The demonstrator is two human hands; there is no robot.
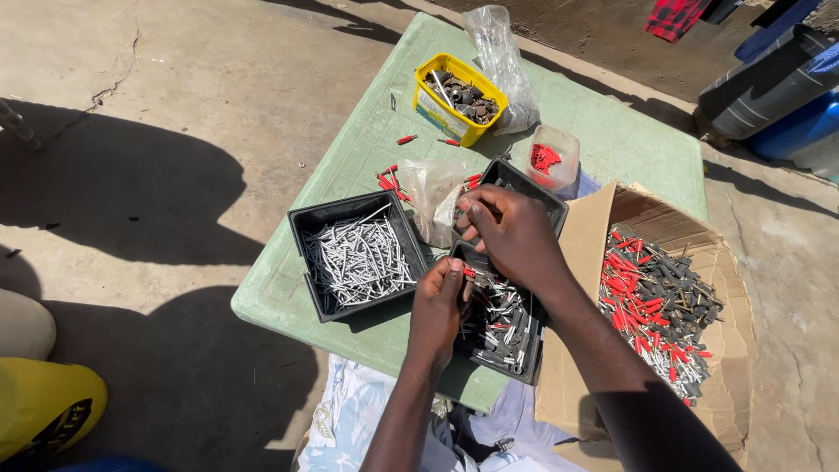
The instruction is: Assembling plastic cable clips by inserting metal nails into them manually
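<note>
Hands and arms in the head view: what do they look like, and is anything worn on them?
Both the left hand and right hand are bare: no gloves, rings, watch or bracelets visible. Both forearms are uncovered as far as the frame shows, with no sleeve cuff in view.

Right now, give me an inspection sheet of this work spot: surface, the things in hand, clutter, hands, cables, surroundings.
Surface: pale green table on concrete, in strong sun.
Job's things: small red-tipped piece pinched between both hands; black tray of mixed metal parts beneath them; black tray of silvery nails; cardboard box of red and grey pieces.
Clutter: yellow tub of dark parts, clear cup with red pieces, plastic bags, loose red pieces.
Grippers: left hand and right hand both closed on the piece.
Cables: nothing seen.
Surroundings: dark and blue containers at upper right, yellow object at lower left.
</note>
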